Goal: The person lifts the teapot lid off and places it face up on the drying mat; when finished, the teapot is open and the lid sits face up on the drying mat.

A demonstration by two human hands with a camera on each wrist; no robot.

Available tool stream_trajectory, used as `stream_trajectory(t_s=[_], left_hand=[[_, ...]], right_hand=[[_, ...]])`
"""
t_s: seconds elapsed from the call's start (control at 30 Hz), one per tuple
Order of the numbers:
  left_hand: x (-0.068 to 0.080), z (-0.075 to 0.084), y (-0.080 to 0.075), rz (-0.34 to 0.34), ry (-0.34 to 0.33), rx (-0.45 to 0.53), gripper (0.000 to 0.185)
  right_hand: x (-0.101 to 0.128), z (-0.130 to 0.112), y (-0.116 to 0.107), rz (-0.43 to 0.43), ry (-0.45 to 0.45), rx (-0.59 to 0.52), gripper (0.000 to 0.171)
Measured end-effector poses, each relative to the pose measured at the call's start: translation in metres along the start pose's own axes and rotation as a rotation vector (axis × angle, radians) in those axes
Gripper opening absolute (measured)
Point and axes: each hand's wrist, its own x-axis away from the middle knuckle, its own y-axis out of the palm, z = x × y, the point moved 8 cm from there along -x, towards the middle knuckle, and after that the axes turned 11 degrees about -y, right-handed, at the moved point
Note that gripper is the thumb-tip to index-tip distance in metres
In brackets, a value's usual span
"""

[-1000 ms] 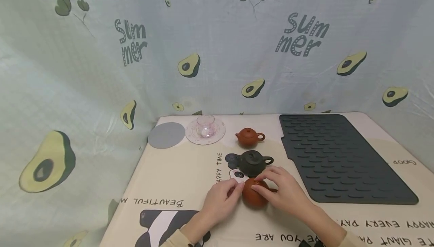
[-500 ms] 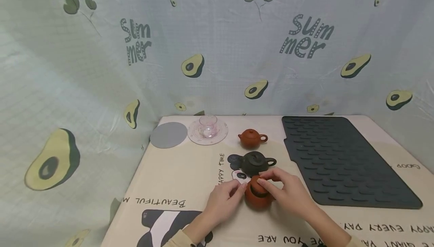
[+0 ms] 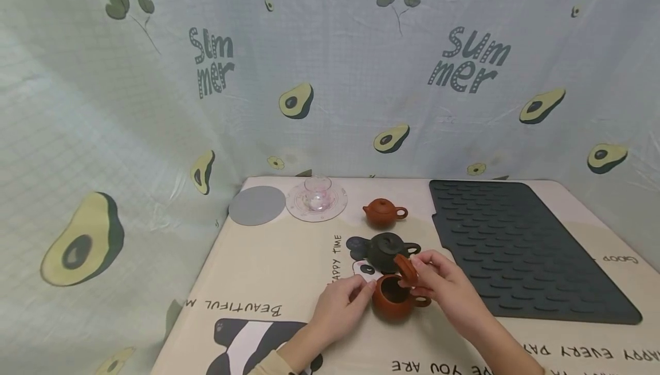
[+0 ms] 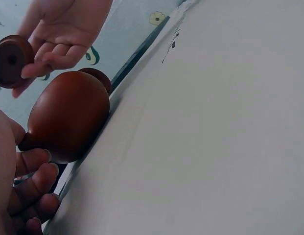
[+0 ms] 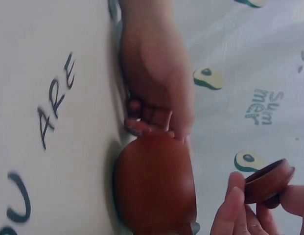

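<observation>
A reddish-brown clay teapot (image 3: 391, 307) stands uncovered on the table, its dark round mouth facing up. At its left side my left hand (image 3: 341, 306) pinches the short spout (image 4: 27, 141) between thumb and forefinger, the other fingers loosely curled below. My right hand (image 3: 450, 284) holds the teapot's lid (image 3: 405, 271) by thumb and fingers, tilted on edge above the right of the mouth. In the left wrist view the lid's dark underside shows. The teapot's handle (image 3: 423, 302) points right, beneath the right hand.
Just behind stands a black teapot (image 3: 385, 252), close to the lid. Farther back are a smaller reddish-brown teapot (image 3: 381, 213) and a clear glass cup (image 3: 318, 196) on a round coaster (image 3: 295, 210). A grey disc (image 3: 256, 205) lies back left, a dark ridged mat (image 3: 515, 243) right.
My right hand has lifted the lid off the teapot, moved it right and turned it on edge, uncovering the mouth. My left hand has stayed at the spout.
</observation>
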Motion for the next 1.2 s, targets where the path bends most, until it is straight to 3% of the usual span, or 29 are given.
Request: stream_trajectory(t_s=[0.23,0.4,0.57,0.83,1.1,1.2], left_hand=[[0.000,0.001,-0.001,0.003,0.005,0.003,0.031],[0.001,0.002,-0.001,-0.002,0.009,0.006,0.032],[0.000,0.001,-0.002,0.002,0.009,0.004,0.032],[0.000,-0.001,0.001,-0.008,-0.003,0.008,0.032],[0.000,-0.002,0.001,-0.011,-0.010,0.012,0.033],[0.000,-0.002,0.000,-0.014,-0.016,0.009,0.033]], right_hand=[[0.002,0.008,0.000,0.053,0.093,-0.237,0.034],[0.004,0.012,0.000,0.043,0.115,-0.340,0.038],[0.004,0.010,0.000,0.016,0.104,-0.403,0.048],[0.007,0.009,0.001,0.014,0.096,-0.504,0.028],[0.010,0.007,0.003,0.012,0.130,-0.589,0.027],[0.010,0.003,0.004,-0.021,0.104,-0.566,0.028]])
